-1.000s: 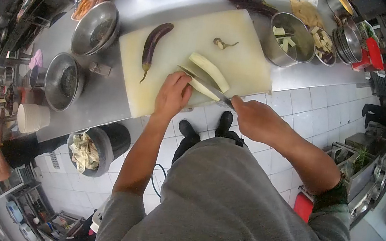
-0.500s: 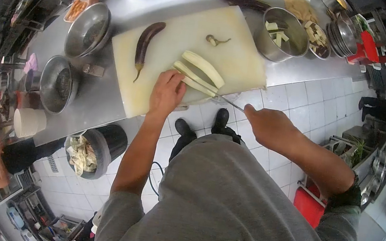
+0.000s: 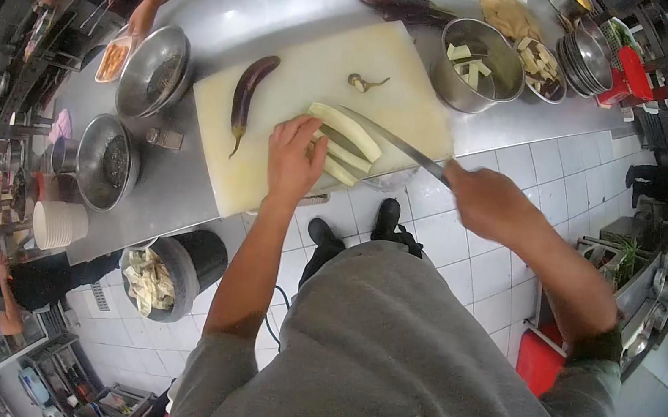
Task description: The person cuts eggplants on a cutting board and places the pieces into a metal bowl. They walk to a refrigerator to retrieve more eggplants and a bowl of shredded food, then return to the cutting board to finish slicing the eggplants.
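Observation:
Peeled eggplant pieces point(image 3: 351, 132) lie lengthwise near the front edge of the cutting board point(image 3: 221, 99). My left hand point(image 3: 294, 156) rests on their left ends, its fingers bent round them. My right hand point(image 3: 490, 203) grips the handle of a long knife point(image 3: 399, 142), whose blade lies over the far piece, pointing left. An unpeeled eggplant point(image 3: 244, 98) is on the board's left part, and a cut stem end point(image 3: 360, 84) sits beyond the pieces.
A deep pot point(image 3: 461, 94) with pale pieces and a bowl of chunks point(image 3: 542, 67) stand right. Whole eggplants point(image 3: 401, 5) lie behind the board. Metal bowls point(image 3: 137, 78) are left, near a co-worker's hand point(image 3: 143, 15). A bin point(image 3: 186, 273) stands below.
The knife has moved from the near piece's right end to over the far piece. My left hand has shifted onto the far piece, its fingers reaching further forward. The camera view has shifted slightly.

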A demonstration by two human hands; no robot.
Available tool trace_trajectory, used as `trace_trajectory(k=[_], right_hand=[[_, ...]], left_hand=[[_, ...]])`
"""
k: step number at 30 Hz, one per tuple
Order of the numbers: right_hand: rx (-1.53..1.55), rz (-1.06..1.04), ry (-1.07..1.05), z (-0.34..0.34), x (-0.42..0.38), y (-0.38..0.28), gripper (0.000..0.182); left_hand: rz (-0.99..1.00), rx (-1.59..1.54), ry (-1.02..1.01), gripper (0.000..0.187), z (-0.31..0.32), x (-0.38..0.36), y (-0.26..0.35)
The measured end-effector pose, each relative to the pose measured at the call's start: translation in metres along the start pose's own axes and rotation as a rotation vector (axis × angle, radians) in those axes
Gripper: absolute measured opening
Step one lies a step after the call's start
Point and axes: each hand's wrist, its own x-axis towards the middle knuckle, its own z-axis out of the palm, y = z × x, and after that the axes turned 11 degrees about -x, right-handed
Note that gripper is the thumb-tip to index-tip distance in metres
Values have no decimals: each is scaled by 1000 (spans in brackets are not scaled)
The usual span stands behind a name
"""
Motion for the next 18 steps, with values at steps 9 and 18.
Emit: trace_trajectory(k=[9,18], right_hand=[[-55,-132,62,-6,52,-24,26],[-11,-78,47,9,62,-44,23]], left_hand=[[-43,45,-36,15,24,12,-15],[-63,86,-31,17,26,11,-17]])
